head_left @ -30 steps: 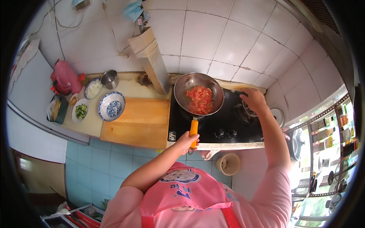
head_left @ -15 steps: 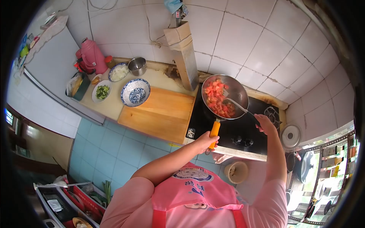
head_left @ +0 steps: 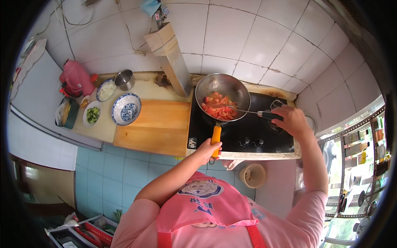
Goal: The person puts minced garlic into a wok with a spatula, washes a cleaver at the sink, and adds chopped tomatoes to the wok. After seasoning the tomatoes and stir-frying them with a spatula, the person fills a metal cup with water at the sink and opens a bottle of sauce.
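Observation:
Chopped tomatoes [head_left: 216,108] lie heaped in the lower part of a metal wok [head_left: 237,89] on the black gas stove [head_left: 264,140]. My left hand [head_left: 206,151] is closed around the wok's orange handle [head_left: 216,135]. From the right, my right hand [head_left: 292,122] grips the dark handle of a metal spatula [head_left: 264,114]. The spatula's shaft reaches over the wok's rim, and its blade is hidden among the tomatoes.
Left of the stove lies a wooden board [head_left: 153,124]. Beyond it stand a patterned bowl [head_left: 126,109], a dish of chopped greens [head_left: 92,115], a plate of white slices [head_left: 106,89], a steel bowl [head_left: 124,79] and a pink thermos [head_left: 77,78]. A bin [head_left: 253,175] stands below the stove.
The view has shifted right. My right hand has turned, bringing the spatula's handle nearer to level. The tomatoes, earlier spread up the wok's left side, now sit gathered lower down. My left hand keeps its grip.

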A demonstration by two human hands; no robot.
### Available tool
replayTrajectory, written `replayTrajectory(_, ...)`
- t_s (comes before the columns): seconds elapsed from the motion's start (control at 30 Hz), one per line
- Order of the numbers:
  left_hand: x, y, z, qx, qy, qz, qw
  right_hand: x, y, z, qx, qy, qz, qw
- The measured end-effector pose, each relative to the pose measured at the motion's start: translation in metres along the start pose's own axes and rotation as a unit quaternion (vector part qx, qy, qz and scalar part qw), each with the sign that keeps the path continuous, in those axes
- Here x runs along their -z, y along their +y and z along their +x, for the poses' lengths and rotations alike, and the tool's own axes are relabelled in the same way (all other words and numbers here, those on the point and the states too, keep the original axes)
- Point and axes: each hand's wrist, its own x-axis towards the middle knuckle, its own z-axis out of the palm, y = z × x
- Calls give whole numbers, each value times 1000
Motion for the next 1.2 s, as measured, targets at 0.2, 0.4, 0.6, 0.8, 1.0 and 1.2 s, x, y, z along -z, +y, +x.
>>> replayTrajectory(0.2, 1, 0, 1, -2, -7, -1, 1000, 52, -10, -11, -18, -74, -59, 995)
replayTrajectory(0.4, 1, -2, 1, -6, -3, -9, 1000, -26, 7, 14, 7, -37, -95, 995)
replayTrajectory(0.6, 1, -4, 2, -9, 0, -15, 1000, -58, 31, 21, -105, 71, -16, 992)
replayTrajectory(0.8, 3, -5, 2, -15, -8, -21, 1000, -80, 51, 40, -169, 81, 0, 982)
replayTrajectory(1.0, 1, -2, 0, -11, -6, -19, 1000, -100, 22, 56, -96, 39, 97, 990)
replayTrajectory(1.2, 2, -4, 3, -7, -2, -12, 1000, -26, 16, 28, 76, 39, -65, 994)
